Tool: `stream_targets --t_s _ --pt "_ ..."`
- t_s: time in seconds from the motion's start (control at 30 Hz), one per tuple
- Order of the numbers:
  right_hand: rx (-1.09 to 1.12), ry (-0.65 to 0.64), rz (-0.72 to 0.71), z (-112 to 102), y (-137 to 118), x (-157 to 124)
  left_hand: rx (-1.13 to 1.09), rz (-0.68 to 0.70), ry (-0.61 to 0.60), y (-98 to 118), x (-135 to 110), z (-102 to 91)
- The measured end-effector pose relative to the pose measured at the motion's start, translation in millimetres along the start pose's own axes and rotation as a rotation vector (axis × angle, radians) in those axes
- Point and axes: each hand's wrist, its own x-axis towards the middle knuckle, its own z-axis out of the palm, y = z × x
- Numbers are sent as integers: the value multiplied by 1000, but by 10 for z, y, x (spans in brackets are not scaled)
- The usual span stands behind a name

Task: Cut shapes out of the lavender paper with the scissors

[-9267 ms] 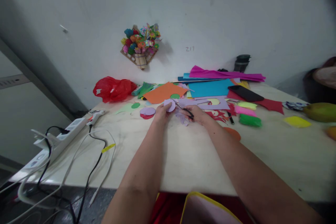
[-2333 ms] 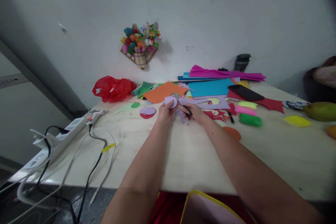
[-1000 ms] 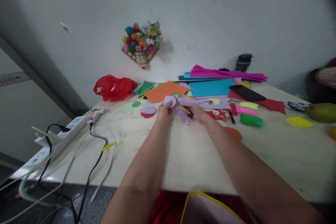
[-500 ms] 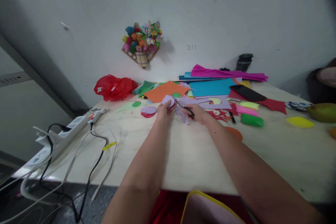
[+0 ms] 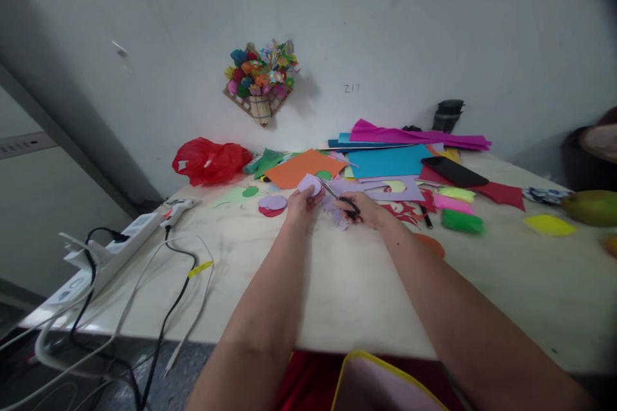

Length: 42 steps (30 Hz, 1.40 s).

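Between its fingertips my left hand (image 5: 303, 202) pinches a small piece of lilac paper (image 5: 309, 184) with a rounded edge. My right hand (image 5: 360, 209) is closed round the black handles of a pair of scissors (image 5: 337, 195). The blades point up and left, with their tips at the right side of the lilac piece. Lilac scraps (image 5: 336, 215) lie on the table under the blades. To the left of my left hand, lilac discs (image 5: 273, 202) rest partly over red discs (image 5: 272, 212). A lilac sheet with cut-outs (image 5: 413, 191) lies beyond my right hand.
Orange (image 5: 303, 169) and blue sheets (image 5: 385, 162) lie at the back, with a black phone (image 5: 456, 171) to their right. A red plastic bag (image 5: 209, 162) sits back left. A power strip (image 5: 110, 257) and cables run along the left edge. Soft coloured packets (image 5: 463, 221) and a green-yellow fruit (image 5: 590, 207) are at right.
The scissor blades have opened a little wider at the edge of the lilac piece. Both hands stay in nearly the same place.
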Motion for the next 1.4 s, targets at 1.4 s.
stream_targets --t_s 1.4 --pt "-71 21 -83 -24 67 34 117 82 -201 -66 9 -60"
